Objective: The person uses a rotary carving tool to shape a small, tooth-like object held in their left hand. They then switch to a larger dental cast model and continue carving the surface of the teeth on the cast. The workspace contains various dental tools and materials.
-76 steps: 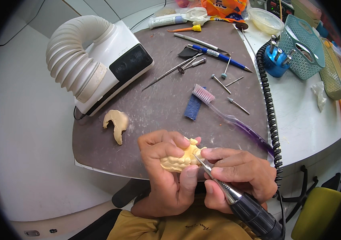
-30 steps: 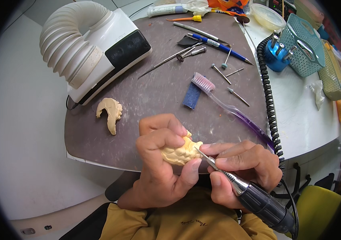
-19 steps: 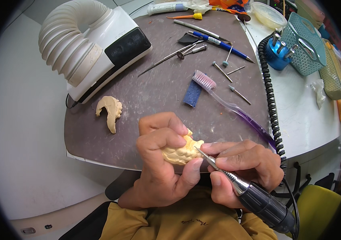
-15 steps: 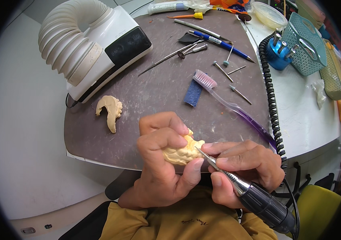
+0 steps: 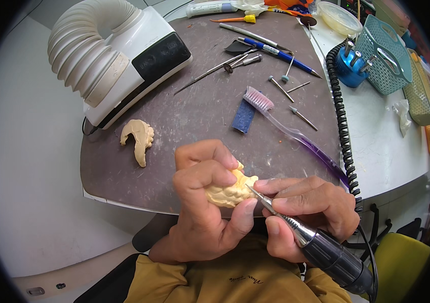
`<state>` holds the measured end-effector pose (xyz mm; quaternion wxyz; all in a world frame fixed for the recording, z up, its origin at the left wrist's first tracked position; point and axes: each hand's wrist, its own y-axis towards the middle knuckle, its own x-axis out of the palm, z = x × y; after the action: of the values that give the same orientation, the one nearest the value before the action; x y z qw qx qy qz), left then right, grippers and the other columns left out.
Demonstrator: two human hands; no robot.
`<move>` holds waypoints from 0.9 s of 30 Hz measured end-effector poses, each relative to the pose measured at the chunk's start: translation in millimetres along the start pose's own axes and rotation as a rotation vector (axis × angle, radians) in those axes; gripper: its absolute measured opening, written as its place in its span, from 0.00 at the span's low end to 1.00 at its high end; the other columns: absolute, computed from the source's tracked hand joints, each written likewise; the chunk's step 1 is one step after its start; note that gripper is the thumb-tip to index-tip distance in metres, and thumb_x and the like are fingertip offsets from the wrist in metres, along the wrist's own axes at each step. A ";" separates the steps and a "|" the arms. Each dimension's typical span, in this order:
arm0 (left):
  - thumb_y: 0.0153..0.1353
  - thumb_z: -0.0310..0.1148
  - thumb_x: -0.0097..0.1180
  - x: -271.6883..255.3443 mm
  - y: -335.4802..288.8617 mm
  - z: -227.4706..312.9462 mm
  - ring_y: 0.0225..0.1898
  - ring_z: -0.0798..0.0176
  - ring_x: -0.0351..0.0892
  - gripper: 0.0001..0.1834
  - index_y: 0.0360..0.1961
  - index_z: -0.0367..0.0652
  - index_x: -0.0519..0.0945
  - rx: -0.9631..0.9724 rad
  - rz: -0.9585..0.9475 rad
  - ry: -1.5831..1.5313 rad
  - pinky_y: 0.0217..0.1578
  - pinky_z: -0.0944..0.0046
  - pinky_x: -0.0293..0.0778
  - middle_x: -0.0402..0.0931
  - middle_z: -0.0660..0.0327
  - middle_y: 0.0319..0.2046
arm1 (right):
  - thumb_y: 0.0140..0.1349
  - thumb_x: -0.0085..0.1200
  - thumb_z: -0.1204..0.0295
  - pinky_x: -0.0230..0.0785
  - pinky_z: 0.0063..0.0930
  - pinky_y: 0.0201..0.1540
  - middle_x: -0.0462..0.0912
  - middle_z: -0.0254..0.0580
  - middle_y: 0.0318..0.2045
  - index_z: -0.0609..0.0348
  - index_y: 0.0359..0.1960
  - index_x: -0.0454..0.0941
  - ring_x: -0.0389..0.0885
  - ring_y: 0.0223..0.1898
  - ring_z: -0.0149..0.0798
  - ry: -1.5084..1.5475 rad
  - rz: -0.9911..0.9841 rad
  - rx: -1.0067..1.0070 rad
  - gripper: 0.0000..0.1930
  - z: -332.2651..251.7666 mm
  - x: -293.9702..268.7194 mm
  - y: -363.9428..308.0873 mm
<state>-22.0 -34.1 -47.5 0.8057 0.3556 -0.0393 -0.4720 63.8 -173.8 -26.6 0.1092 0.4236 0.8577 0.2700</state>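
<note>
Pale yellow and knobbly, a dental cast [image 5: 227, 194] is gripped between the fingers and thumb of my left hand [image 5: 202, 202], above the near edge of the bench mat. My right hand [image 5: 316, 207] is closed round a handpiece [image 5: 321, 247] with a silver nose and black body. Its thin bur [image 5: 251, 189] points at the cast's right side and appears to touch it. My right fingertips lie close to the cast and my left thumb. A second, beige horseshoe-shaped dental cast [image 5: 144, 144] lies on the mat at the left.
A white machine with a ribbed hose [image 5: 88, 55] stands at the back left. On the brown mat [image 5: 189, 116] lie a purple toothbrush [image 5: 295, 134], blue abrasive strip [image 5: 244, 117], several burs and a blue pen [image 5: 285, 55]. A coiled black cord [image 5: 343, 126] borders a blue bur holder [image 5: 351, 68] and baskets.
Almost nothing differs. Both hands, the cast and the handpiece hold nearly the same position, and the whole view has shifted very slightly.
</note>
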 end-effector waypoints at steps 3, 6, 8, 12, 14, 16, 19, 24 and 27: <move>0.59 0.33 0.61 0.3 0.2 0.5 0.43 0.60 0.61 0.24 0.48 0.41 0.59 -0.002 0.005 -0.003 0.40 0.64 0.70 0.61 0.48 0.42 | 0.46 0.68 0.81 0.82 0.32 0.37 0.83 0.46 0.23 0.67 0.29 0.79 0.88 0.33 0.47 -0.006 -0.010 0.003 0.09 -0.9 -0.5 0.8; 0.59 0.33 0.61 0.2 0.2 -0.2 0.43 0.60 0.61 0.24 0.48 0.41 0.59 0.004 0.006 -0.007 0.40 0.64 0.70 0.61 0.48 0.42 | 0.46 0.68 0.81 0.82 0.32 0.37 0.83 0.46 0.23 0.67 0.29 0.79 0.88 0.32 0.47 -0.006 -0.019 0.006 0.09 -2.0 -1.1 1.6; 0.59 0.33 0.61 0.5 0.2 -0.8 0.43 0.60 0.61 0.24 0.48 0.41 0.59 0.004 0.004 -0.008 0.40 0.64 0.70 0.61 0.48 0.42 | 0.46 0.68 0.81 0.82 0.32 0.37 0.83 0.46 0.24 0.67 0.29 0.79 0.88 0.33 0.47 -0.009 -0.023 0.008 0.09 -1.8 -1.6 1.9; 0.59 0.33 0.61 0.1 0.1 -0.3 0.43 0.60 0.61 0.24 0.48 0.41 0.59 0.004 0.003 -0.002 0.41 0.64 0.70 0.61 0.48 0.42 | 0.46 0.68 0.80 0.82 0.32 0.37 0.83 0.46 0.24 0.67 0.29 0.79 0.88 0.33 0.47 -0.014 -0.036 -0.001 0.10 -1.6 -2.0 2.3; 0.59 0.33 0.61 0.6 0.5 -1.1 0.43 0.60 0.61 0.24 0.47 0.40 0.59 0.008 0.002 -0.004 0.40 0.64 0.70 0.61 0.48 0.42 | 0.47 0.68 0.80 0.82 0.32 0.36 0.83 0.46 0.24 0.67 0.29 0.79 0.88 0.33 0.47 -0.018 -0.042 -0.008 0.10 -0.7 -2.6 2.3; 0.59 0.32 0.61 0.2 0.6 -0.7 0.43 0.60 0.61 0.23 0.47 0.40 0.59 0.010 0.001 0.000 0.40 0.64 0.70 0.61 0.48 0.42 | 0.50 0.66 0.81 0.80 0.41 0.45 0.81 0.46 0.25 0.67 0.33 0.76 0.86 0.33 0.43 -0.035 -0.133 -0.003 0.11 -2.7 -7.5 2.9; 0.59 0.31 0.60 0.5 0.5 -0.1 0.43 0.60 0.61 0.23 0.47 0.40 0.59 0.012 0.008 -0.004 0.40 0.65 0.71 0.61 0.48 0.42 | 0.51 0.64 0.81 0.79 0.45 0.49 0.80 0.47 0.26 0.67 0.35 0.74 0.85 0.33 0.42 -0.040 -0.183 0.007 0.12 -4.9 -10.4 3.3; 0.60 0.37 0.59 -3.0 0.4 3.7 0.44 0.62 0.64 0.24 0.47 0.46 0.56 -0.055 -0.042 0.075 0.43 0.60 0.76 0.56 0.53 0.46 | 0.51 0.64 0.82 0.79 0.45 0.49 0.80 0.47 0.27 0.67 0.36 0.74 0.85 0.36 0.46 -0.036 -0.189 0.003 0.12 -4.5 -11.2 3.3; 0.60 0.36 0.58 -2.8 -0.1 4.0 0.44 0.62 0.64 0.24 0.47 0.46 0.56 -0.061 -0.040 0.063 0.43 0.59 0.76 0.56 0.53 0.46 | 0.51 0.64 0.82 0.79 0.45 0.49 0.80 0.48 0.27 0.67 0.36 0.74 0.86 0.36 0.47 -0.033 -0.188 -0.005 0.12 -4.1 -10.9 3.3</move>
<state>-25.2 -34.1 -43.8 0.8074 0.3464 0.0078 -0.4776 71.0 -182.3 -21.8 0.1494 0.3454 0.8911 0.2536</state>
